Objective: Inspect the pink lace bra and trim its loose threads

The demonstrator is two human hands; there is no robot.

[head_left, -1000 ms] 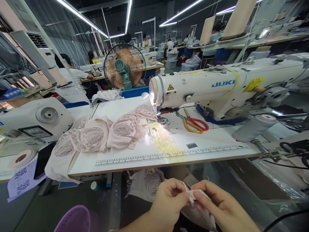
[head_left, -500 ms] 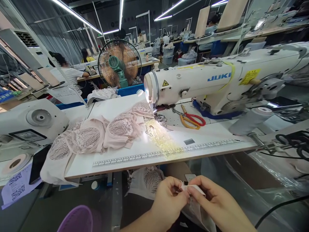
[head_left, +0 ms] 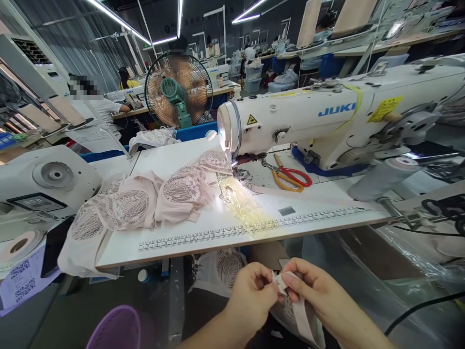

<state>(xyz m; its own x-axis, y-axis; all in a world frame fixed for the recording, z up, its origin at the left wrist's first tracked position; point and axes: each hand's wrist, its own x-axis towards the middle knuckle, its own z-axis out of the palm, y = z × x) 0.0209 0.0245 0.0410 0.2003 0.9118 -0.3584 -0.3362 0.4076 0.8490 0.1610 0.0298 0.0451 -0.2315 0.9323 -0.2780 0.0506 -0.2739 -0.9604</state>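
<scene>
Left hand [head_left: 250,295] and right hand [head_left: 317,291] both pinched narrow on a pale fabric piece [head_left: 302,317], held below the front edge of the white table [head_left: 123,248]; a strip hangs loose under the right fingers. Exact grip unclear: fingertips cover the fold. Risks, my judgement: so small a pinch could slip, and an uneven pull could twist the soft edge. Lace cups [head_left: 132,208] overhang the table at left (one careless brush might drag them off).
</scene>
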